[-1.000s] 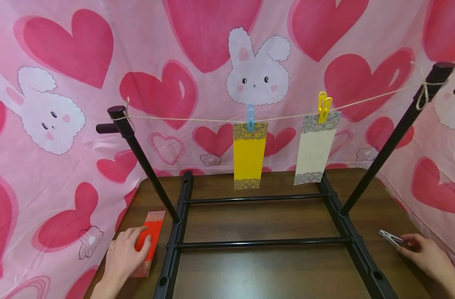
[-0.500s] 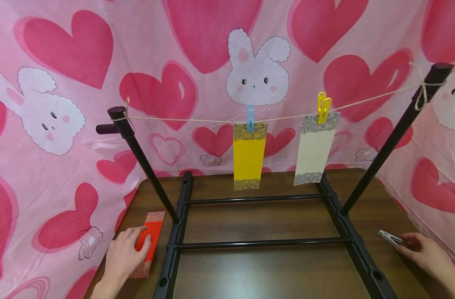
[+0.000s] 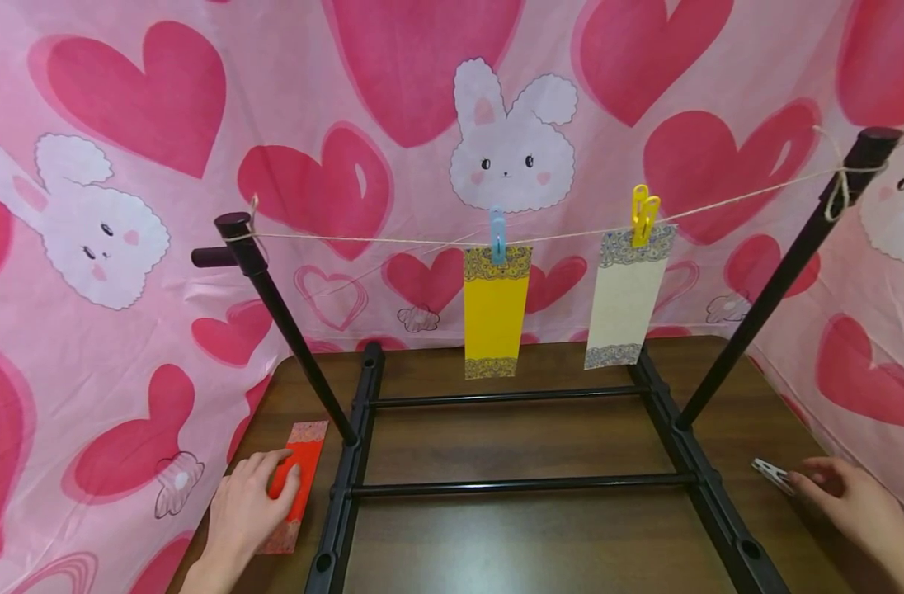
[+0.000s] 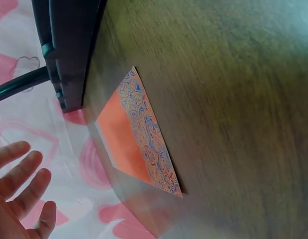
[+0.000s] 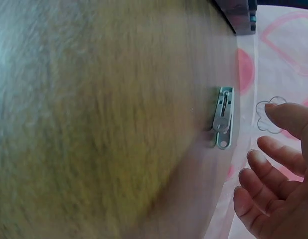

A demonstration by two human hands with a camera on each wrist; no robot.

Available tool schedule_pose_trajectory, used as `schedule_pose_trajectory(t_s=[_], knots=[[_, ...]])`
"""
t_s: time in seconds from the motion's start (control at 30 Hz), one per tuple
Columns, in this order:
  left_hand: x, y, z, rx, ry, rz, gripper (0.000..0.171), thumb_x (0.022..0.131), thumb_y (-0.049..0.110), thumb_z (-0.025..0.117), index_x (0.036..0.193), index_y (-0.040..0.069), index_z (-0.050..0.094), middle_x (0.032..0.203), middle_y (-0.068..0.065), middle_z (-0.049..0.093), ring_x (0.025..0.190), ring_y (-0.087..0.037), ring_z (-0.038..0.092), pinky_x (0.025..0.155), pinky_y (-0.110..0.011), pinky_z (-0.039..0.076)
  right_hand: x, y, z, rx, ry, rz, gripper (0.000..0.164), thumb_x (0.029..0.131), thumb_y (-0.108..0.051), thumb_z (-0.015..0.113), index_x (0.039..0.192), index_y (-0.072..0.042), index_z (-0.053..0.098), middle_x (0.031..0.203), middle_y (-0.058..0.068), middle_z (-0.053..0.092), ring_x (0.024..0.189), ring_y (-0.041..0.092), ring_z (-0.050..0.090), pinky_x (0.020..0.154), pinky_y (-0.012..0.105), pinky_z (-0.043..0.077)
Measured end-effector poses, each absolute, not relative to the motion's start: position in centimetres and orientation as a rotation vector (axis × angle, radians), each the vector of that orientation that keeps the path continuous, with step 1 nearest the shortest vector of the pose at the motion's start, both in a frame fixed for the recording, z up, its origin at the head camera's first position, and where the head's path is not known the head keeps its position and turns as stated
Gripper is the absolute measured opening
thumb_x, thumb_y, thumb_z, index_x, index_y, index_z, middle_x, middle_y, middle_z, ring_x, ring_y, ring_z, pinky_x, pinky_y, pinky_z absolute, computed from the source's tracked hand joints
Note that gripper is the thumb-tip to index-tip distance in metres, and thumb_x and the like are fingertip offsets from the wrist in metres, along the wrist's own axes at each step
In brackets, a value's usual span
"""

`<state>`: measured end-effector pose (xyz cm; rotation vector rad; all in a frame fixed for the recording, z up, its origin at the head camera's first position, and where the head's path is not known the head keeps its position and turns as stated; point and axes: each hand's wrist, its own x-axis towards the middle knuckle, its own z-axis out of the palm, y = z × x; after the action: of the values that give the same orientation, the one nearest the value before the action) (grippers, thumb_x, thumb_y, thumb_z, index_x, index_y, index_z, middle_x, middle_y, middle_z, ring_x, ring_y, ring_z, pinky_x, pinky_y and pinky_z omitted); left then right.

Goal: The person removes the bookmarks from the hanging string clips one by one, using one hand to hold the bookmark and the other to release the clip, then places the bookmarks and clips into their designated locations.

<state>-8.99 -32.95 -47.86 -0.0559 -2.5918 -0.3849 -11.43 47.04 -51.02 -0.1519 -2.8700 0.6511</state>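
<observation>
A red-orange paper card (image 3: 303, 466) with patterned bands at its ends lies flat on the table at the left. My left hand (image 3: 247, 503) hovers over it with loosely bent fingers; in the left wrist view that hand (image 4: 19, 189) is apart from the card (image 4: 125, 134). On the right side of the table lies a white clothespin (image 3: 773, 476). Beside it is my right hand (image 3: 841, 503); in the right wrist view a gap shows between its fingers (image 5: 258, 164) and the clothespin (image 5: 224, 118). Neither hand holds anything.
Between the hands stands a black frame (image 3: 526, 485) with two posts. A string (image 3: 393, 240) joins the posts. From it hang a yellow card (image 3: 495, 313) under a blue clothespin (image 3: 498, 235) and a cream card (image 3: 624, 305) under a yellow clothespin (image 3: 644, 216).
My right hand has shifted slightly, its fingers a little farther from the white clothespin's near end. The left hand and the cards stay where they were.
</observation>
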Motion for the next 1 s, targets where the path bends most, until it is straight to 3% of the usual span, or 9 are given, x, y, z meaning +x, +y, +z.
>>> schedule_pose_trajectory(t_s=[0.13, 0.47, 0.73, 0.83, 0.9, 0.97, 1.0], knots=[[-9.0, -32.9, -47.8, -0.069, -2.578, -0.385, 0.026, 0.087, 0.023, 0.075, 0.106, 0.005, 0.077, 0.103, -0.017, 0.074, 0.089, -0.039, 0.067, 0.073, -0.061, 0.053, -11.3, 46.4, -50.5, -0.17, -2.872, 0.639, 0.045, 0.095, -0.027, 0.075, 0.108, 0.014, 0.062, 0.087, 0.018, 0.067, 0.071, 0.008, 0.053, 0.057, 0.025, 0.041], [-8.9, -32.3, -47.3, -0.058, -2.604, -0.385, 0.028, 0.087, 0.024, 0.075, 0.108, 0.005, 0.076, 0.104, -0.016, 0.074, 0.09, -0.037, 0.067, 0.076, -0.06, 0.055, -11.4, 44.6, -48.9, -0.081, -2.792, 0.692, 0.037, 0.096, -0.022, 0.075, 0.11, 0.01, 0.065, 0.091, 0.023, 0.071, 0.07, -0.021, 0.038, 0.055, 0.015, 0.039], [-8.9, -32.1, -47.1, -0.065, -2.629, -0.405, 0.03, 0.087, 0.024, 0.077, 0.11, 0.005, 0.076, 0.107, -0.018, 0.074, 0.09, -0.038, 0.067, 0.077, -0.061, 0.056, -11.4, 42.3, -47.0, -0.097, -2.787, 0.776, 0.039, 0.099, -0.028, 0.073, 0.116, 0.007, 0.066, 0.098, 0.025, 0.073, 0.07, -0.02, 0.043, 0.056, 0.013, 0.039], [-8.8, -32.0, -47.1, -0.066, -2.63, -0.402, 0.029, 0.088, 0.024, 0.076, 0.11, 0.006, 0.076, 0.107, -0.017, 0.074, 0.091, -0.038, 0.067, 0.077, -0.06, 0.055, -11.4, 41.6, -46.4, -0.035, -2.767, 0.808, 0.036, 0.098, -0.024, 0.074, 0.115, 0.007, 0.067, 0.091, -0.007, 0.073, 0.069, -0.016, 0.048, 0.055, 0.014, 0.042], [-8.8, -31.9, -47.1, -0.079, -2.613, -0.394, 0.028, 0.087, 0.024, 0.076, 0.109, 0.006, 0.077, 0.106, -0.016, 0.074, 0.091, -0.037, 0.067, 0.076, -0.06, 0.054, -11.3, 41.2, -46.1, 0.025, -2.739, 0.828, 0.032, 0.096, -0.02, 0.076, 0.113, 0.006, 0.068, 0.089, -0.028, 0.063, 0.068, -0.013, 0.051, 0.055, 0.014, 0.044], [-8.9, -31.7, -47.1, -0.1, -2.586, -0.387, 0.028, 0.086, 0.024, 0.077, 0.108, 0.006, 0.077, 0.104, -0.016, 0.074, 0.09, -0.037, 0.067, 0.074, -0.059, 0.054, -11.2, 40.8, -45.8, 0.053, -2.729, 0.831, 0.031, 0.096, -0.019, 0.076, 0.113, 0.006, 0.069, 0.088, -0.04, 0.05, 0.068, -0.012, 0.052, 0.054, 0.015, 0.046], [-8.9, -31.7, -47.1, -0.109, -2.573, -0.385, 0.028, 0.086, 0.023, 0.077, 0.108, 0.006, 0.077, 0.103, -0.016, 0.074, 0.09, -0.037, 0.067, 0.074, -0.059, 0.054, -11.3, 40.5, -45.6, 0.062, -2.725, 0.835, 0.03, 0.096, -0.018, 0.076, 0.113, 0.006, 0.069, 0.088, -0.039, 0.05, 0.068, -0.011, 0.052, 0.054, 0.016, 0.046]])
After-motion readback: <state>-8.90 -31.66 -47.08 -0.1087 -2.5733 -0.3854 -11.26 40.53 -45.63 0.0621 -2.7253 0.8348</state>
